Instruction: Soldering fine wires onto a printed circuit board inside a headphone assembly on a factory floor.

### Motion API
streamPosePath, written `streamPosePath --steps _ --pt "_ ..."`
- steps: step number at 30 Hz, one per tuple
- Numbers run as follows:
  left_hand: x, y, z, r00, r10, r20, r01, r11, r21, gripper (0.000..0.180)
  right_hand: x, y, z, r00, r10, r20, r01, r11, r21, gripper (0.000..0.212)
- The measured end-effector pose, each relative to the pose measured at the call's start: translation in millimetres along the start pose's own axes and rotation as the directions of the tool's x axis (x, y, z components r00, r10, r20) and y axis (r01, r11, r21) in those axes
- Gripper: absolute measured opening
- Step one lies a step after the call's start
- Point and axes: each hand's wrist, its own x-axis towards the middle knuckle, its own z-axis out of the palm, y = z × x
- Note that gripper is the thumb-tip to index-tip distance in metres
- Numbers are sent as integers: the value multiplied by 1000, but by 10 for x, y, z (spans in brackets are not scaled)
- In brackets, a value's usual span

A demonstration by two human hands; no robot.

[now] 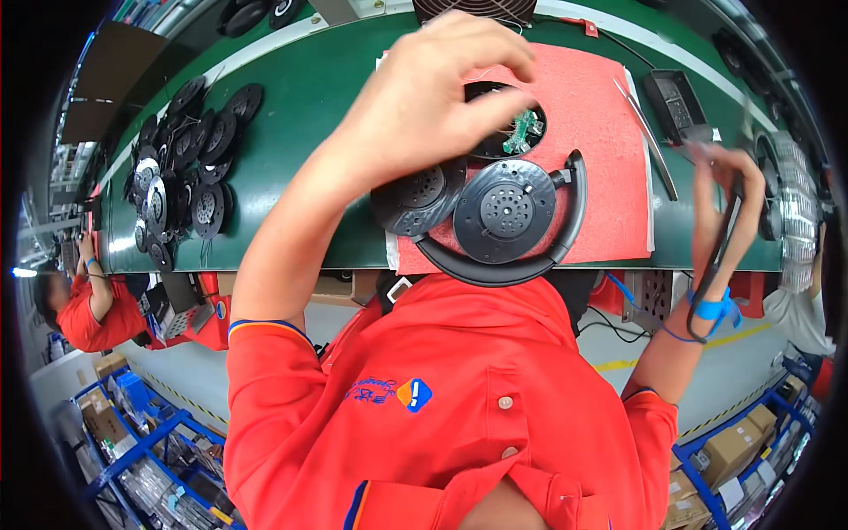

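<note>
The left hand (433,97) arches, fingers and thumb parted, over an open ear cup (488,145) with a green circuit board (523,134); whether it touches the cup, I cannot tell. The right hand (749,199), off the pink mat (609,97), appears to grip a slim dark tool (726,234). The headphones (579,212) lie on the mat. For clean board work, steadying the cup by its rim — thumb clear of the electronics — seems wise.

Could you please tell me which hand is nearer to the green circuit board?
Left: the left hand is close, mostly left of the circuit board; the right hand is far to its right.
</note>
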Motion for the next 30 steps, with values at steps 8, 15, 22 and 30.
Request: streamPosePath --steps 8,15,22,30 --pt "1 166 42 992 49 -120 -74 973 -217 22 158 -871 606 933 -203 297 -10 810 587 34" --pt "-78 112 -15 932 -344 116 331 673 -661 19 221 -876 744 920 -277 277 64 804 591 37" --pt "-100 162 -37 877 -476 66 423 699 -576 13 286 -830 772 942 -251 221 82 815 574 33" --pt "-119 72 40 859 -443 257 474 498 -726 23 251 -735 807 959 -186 213 36 829 559 28"
